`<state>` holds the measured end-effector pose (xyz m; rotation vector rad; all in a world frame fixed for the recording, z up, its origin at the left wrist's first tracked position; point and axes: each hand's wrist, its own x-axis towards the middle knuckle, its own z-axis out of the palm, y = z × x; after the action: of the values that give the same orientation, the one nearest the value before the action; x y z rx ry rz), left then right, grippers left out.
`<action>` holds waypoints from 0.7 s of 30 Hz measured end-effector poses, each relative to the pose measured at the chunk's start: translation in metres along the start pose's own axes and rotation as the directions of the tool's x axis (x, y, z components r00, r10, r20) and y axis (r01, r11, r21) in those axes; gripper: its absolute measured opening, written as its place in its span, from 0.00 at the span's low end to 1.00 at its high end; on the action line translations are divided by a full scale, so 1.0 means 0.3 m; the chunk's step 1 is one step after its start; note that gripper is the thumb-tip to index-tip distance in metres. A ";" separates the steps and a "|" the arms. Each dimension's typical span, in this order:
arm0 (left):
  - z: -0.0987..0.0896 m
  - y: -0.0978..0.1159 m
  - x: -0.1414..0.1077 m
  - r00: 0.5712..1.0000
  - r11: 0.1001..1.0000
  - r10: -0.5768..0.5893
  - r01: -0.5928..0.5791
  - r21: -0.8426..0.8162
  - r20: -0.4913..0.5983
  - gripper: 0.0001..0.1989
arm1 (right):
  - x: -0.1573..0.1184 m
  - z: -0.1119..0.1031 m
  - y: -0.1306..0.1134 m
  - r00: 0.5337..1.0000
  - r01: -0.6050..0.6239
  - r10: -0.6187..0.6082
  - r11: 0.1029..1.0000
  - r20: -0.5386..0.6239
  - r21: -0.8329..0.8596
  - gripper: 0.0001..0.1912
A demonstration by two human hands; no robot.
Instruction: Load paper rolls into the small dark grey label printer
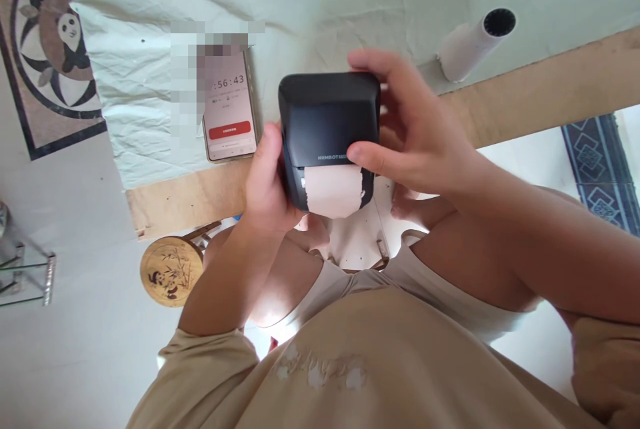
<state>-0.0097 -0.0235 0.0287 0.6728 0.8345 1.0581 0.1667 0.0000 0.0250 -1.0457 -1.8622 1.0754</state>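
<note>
A black label printer (327, 126) with "NIIMBOT" on its lid is held up between both hands, above the table's front edge. A strip of pale label paper (334, 190) hangs out of its near side. My left hand (270, 182) grips the printer's left side, thumb along the edge and the other fingers hidden beneath. My right hand (410, 122) holds the right side, with its thumb on the lid near the lettering and the index finger at the far right corner.
A phone (229, 106) showing a timer lies on the pale green cloth (320, 9), left of the printer. A white roll (475, 42) with a dark hollow end stands at the right. The table's bare wooden edge (550, 82) faces me. A round wooden stool (171, 271) stands lower left.
</note>
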 end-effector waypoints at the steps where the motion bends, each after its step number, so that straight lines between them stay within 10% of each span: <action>1: 0.003 0.001 0.002 1.000 1.000 0.003 -0.002 -0.031 0.015 0.21 | 0.000 -0.012 -0.005 0.999 0.031 -0.032 0.999 -0.019 -0.044 0.35; 21: -0.018 0.000 0.005 0.984 0.995 -0.104 0.104 -0.011 -0.144 0.18 | 0.010 -0.060 -0.066 0.962 0.259 -0.272 0.856 0.035 -0.447 0.27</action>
<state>-0.0140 -0.0216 0.0255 0.5486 0.9824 1.0216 0.1756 0.0020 0.0504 -1.0009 -2.2123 0.4718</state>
